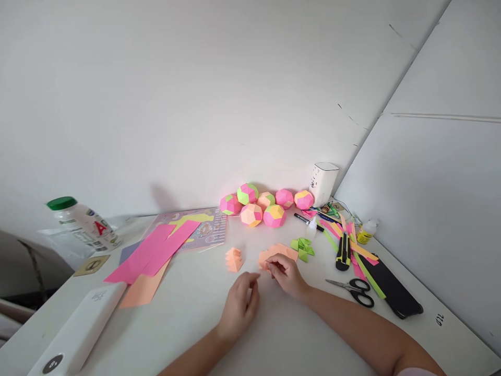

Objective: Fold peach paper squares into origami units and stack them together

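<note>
My right hand (288, 275) has thumb and fingers pinched at the near edge of a folded peach-orange paper piece (287, 251), which lies on the table and is partly covered by the hand. Just left of it, my left hand (239, 304) hovers low with loosely bent fingers; a gap shows between thumb and fingers and nothing is visible in it. Beyond the left hand a small folded peach paper piece (234, 259) with jagged sides rests on the tabletop. Folded green paper pieces (302, 249) lie just beyond the right hand.
Several faceted paper balls (251, 214) sit against the wall beside a white box (324, 184). To the right are scissors (356, 289), a cutter knife (343, 251), paper strips and a glue bottle (367, 231). Pink sheets (152, 253), a white device (80, 329) and a green-capped bottle (84, 222) occupy the left.
</note>
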A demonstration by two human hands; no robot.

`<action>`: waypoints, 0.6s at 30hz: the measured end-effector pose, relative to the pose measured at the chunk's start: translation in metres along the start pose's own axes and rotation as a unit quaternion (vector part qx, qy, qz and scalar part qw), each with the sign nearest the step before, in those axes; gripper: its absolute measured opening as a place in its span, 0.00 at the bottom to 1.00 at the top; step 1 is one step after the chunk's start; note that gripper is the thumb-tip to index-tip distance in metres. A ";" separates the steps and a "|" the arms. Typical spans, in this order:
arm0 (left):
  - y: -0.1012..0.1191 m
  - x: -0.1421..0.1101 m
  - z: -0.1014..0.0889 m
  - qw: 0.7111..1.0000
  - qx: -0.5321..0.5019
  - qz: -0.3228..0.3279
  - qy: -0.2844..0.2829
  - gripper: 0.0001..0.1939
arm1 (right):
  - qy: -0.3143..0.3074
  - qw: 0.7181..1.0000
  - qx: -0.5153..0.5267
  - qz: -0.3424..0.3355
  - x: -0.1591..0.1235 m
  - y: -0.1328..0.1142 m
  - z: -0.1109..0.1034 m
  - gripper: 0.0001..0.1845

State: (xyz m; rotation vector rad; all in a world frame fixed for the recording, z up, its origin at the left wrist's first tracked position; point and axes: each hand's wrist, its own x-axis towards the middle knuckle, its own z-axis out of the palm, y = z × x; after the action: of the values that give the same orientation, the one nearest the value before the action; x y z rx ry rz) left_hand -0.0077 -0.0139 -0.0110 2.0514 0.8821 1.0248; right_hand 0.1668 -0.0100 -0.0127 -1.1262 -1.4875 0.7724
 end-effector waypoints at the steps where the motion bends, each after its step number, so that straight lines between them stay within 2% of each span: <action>1: 0.004 -0.002 0.002 0.996 0.036 0.078 -0.025 0.11 | -0.001 1.000 0.007 0.007 0.000 0.001 0.000 0.09; 2: 0.008 -0.004 0.003 0.985 0.062 0.149 -0.059 0.12 | -0.004 1.000 0.014 0.013 0.000 0.001 0.000 0.08; 4: 0.017 -0.006 0.006 0.945 0.093 0.257 -0.179 0.13 | -0.012 0.999 0.024 0.029 0.000 0.001 0.000 0.08; 6: 0.025 -0.006 0.007 0.915 0.122 0.293 -0.250 0.15 | -0.022 0.998 0.029 0.051 -0.001 -0.001 0.001 0.07; 9: 0.029 -0.003 0.006 0.915 0.131 0.263 -0.276 0.15 | -0.051 0.996 0.020 0.071 0.000 -0.001 0.001 0.07; 13: 0.025 0.000 0.004 0.925 0.095 0.234 -0.284 0.13 | -0.071 0.996 -0.020 0.057 -0.001 0.003 0.001 0.08; 15: 0.023 0.000 0.004 0.927 0.087 0.233 -0.280 0.13 | -0.075 0.996 -0.054 0.019 -0.003 0.001 0.001 0.09; 18: 0.022 -0.001 0.005 0.930 0.092 0.242 -0.262 0.12 | -0.087 0.988 -0.093 -0.083 -0.005 -0.010 0.003 0.11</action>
State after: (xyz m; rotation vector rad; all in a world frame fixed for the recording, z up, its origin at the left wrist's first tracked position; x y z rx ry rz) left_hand 0.0018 -0.0279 0.0039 2.6009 0.1975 0.5740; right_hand 0.1614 -0.0182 -0.0057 -1.0753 -1.8059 0.6386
